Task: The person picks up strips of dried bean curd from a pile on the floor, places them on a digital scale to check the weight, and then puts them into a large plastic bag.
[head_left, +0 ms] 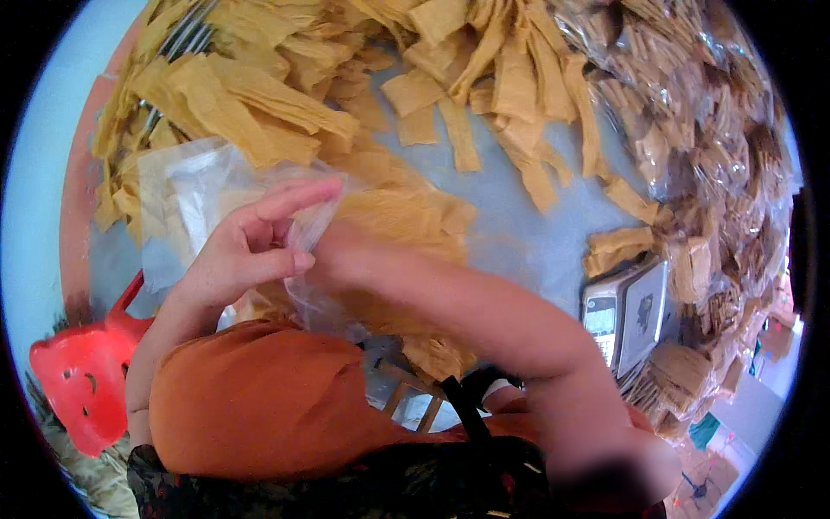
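Note:
My left hand (pixel 259 246) grips the edge of a clear plastic bag (pixel 186 199), thumb against the film and index finger stretched along its top. My right forearm reaches across to the left; my right hand (pixel 333 255) is blurred and mostly hidden behind my left hand and the film, so its fingers do not show. Yellow flat, crinkled dried strips (pixel 389 216) lie beneath and beyond both hands, with a large heap (pixel 242 104) of them farther back on the grey surface (pixel 536 233).
A scale with keypad (pixel 622 316) sits at right, with yellow strips (pixel 618 251) beside it. Bagged brown strips (pixel 700 147) are piled along the right side. A red plastic chair (pixel 82 385) stands at lower left, near a pale wall (pixel 43 190).

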Demonstrator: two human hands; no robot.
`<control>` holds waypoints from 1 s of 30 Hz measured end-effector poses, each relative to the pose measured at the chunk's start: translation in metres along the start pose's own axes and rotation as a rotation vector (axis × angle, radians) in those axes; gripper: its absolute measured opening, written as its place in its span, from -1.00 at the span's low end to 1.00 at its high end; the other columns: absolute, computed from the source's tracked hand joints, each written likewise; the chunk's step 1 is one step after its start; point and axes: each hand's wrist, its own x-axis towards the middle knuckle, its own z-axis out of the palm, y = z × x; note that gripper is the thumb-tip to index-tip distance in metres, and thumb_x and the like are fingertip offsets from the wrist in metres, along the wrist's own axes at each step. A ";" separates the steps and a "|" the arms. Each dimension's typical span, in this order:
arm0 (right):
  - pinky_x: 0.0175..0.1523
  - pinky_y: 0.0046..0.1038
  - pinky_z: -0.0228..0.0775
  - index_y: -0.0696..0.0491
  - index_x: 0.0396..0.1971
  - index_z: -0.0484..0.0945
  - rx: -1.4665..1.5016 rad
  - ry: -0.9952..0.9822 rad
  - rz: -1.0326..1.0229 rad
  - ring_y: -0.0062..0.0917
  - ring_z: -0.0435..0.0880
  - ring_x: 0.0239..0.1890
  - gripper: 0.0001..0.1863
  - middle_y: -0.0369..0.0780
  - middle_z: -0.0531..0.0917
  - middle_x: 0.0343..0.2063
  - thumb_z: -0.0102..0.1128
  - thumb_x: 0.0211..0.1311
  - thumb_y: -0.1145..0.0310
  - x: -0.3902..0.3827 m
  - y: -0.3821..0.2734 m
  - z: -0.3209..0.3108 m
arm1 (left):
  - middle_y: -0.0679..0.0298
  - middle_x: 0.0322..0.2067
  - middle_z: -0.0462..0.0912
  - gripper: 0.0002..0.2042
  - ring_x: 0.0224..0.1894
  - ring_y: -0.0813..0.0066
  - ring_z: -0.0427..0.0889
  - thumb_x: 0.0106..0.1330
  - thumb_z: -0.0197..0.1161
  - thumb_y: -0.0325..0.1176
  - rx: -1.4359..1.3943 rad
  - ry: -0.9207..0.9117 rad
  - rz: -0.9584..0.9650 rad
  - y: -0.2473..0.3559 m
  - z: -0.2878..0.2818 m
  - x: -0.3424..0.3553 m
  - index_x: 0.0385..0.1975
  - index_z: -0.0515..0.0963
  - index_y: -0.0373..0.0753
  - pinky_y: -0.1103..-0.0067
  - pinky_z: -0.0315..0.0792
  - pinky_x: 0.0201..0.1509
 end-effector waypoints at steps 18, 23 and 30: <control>-0.20 -0.35 0.46 -0.06 -0.17 0.62 -0.124 0.966 0.283 -0.38 0.64 -0.28 -0.71 -0.17 0.65 -0.38 0.12 0.14 0.17 -0.109 0.173 -0.130 | 0.30 -0.05 0.48 -0.40 -0.50 0.73 0.38 0.08 -0.03 -0.64 0.048 -0.033 -0.245 -0.093 -0.011 0.050 0.22 0.30 -0.16 0.73 0.37 -0.36; 0.29 -0.20 0.10 -0.21 0.01 0.52 -1.501 0.736 0.169 -0.31 0.38 0.17 -0.63 -0.18 0.47 0.08 0.02 0.18 0.32 -0.090 0.188 -0.286 | 0.30 -0.08 0.51 -0.45 -0.49 0.74 0.39 0.08 -0.02 -0.63 0.110 -0.039 -0.309 -0.088 -0.014 0.055 0.18 0.34 -0.19 0.74 0.37 -0.35; 0.43 -0.09 -0.31 -0.21 -0.02 0.49 -1.691 -0.127 0.431 -0.43 0.41 0.13 -0.64 -0.29 0.56 -0.12 0.03 0.14 0.36 -0.070 0.164 -0.303 | 0.33 -0.08 0.55 -0.48 -0.48 0.77 0.40 0.08 0.00 -0.62 0.068 -0.029 -0.350 -0.092 -0.014 0.063 0.13 0.39 -0.17 0.75 0.38 -0.36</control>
